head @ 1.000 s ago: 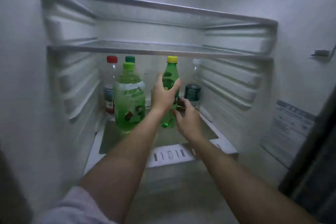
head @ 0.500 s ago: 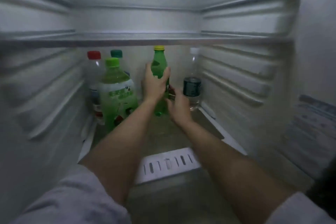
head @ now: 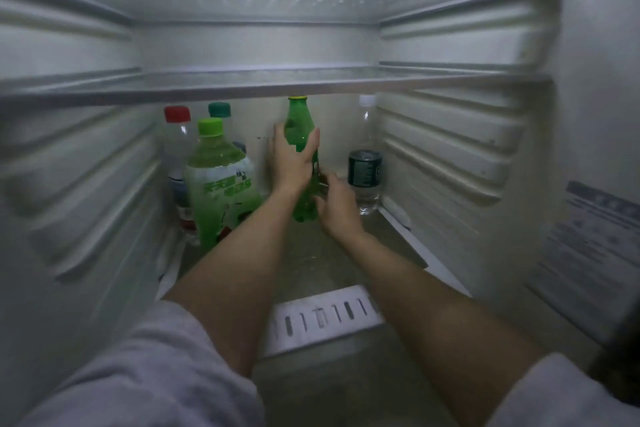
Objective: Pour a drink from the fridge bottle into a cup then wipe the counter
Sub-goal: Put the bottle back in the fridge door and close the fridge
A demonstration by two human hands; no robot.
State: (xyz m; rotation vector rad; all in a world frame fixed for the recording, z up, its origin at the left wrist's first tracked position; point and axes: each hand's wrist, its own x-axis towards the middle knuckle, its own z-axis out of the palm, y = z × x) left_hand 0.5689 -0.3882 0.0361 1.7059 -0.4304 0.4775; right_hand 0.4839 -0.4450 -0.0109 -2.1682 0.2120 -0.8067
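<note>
The middle of the slim green bottle [head: 300, 135] is covered by the left hand [head: 292, 161] and its lower side by the right hand [head: 337, 206], so its label is not seen and the right grip cannot be judged closed or loose. The red-capped bottle [head: 178, 135] and the dark-green-capped bottle [head: 219, 110] are largely screened by the big light-green bottle [head: 220, 184], whose label print is too smeared to be read. The sticker [head: 588, 253] on the right wall is blurred and cut by the frame edge.
</note>
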